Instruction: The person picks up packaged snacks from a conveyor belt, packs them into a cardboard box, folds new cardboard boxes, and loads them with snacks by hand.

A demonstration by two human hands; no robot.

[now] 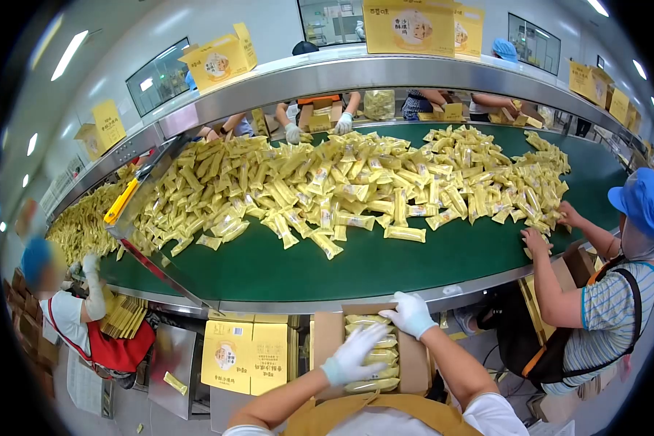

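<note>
An open cardboard box [415,367] stands in front of me, against the near edge of the belt. Yellow snack packets [382,357] lie in it in a row, one behind another. My left hand [356,356], in a white glove, is open and lies over the packets with its fingers stretched out. My right hand [410,315], also gloved, is at the far right corner of the box with its fingers extended and nothing visible in them. Beyond it is the green conveyor belt [356,275], bearing a big heap of yellow packets [341,174].
Flat yellow cartons [247,354] are stacked left of my box. A co-worker in a striped shirt [603,312] reaches onto the belt at right; another in a red apron [116,349] stands at left. A metal shelf [385,76] with yellow boxes spans above the belt.
</note>
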